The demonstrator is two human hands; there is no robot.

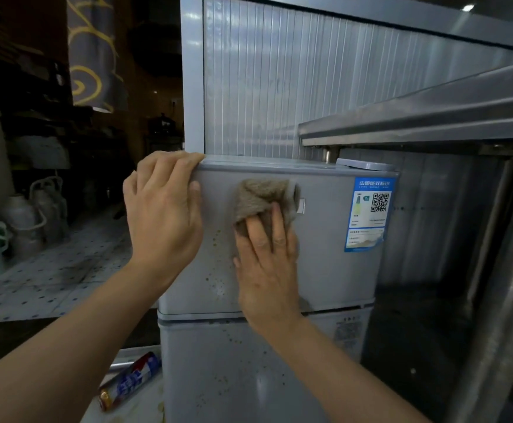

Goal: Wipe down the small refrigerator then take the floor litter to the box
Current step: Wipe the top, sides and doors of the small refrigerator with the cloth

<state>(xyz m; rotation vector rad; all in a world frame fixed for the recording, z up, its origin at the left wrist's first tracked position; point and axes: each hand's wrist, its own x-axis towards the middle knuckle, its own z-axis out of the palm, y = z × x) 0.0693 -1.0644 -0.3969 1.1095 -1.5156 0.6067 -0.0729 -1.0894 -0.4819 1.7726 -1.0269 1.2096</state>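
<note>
On the upper door of the small grey two-door refrigerator [325,264], the right hand [267,270] presses a brown cloth [261,198] with flat fingers and the left hand [163,215] curls over the top corner; brown spots remain, so wiping seems unfinished, and a red-and-blue packet [130,381] lies uncollected on the floor.

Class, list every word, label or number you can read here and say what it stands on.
"中国能效标识": heading of the blue rectangular energy sticker on the upper door of the small grey refrigerator. It also carries a QR code; its small print is unreadable.
Grey printed label on the lower door: too blurred to read.
Blue, red and white cylindrical packet lying low at the left: lettering too blurred to read.
</note>
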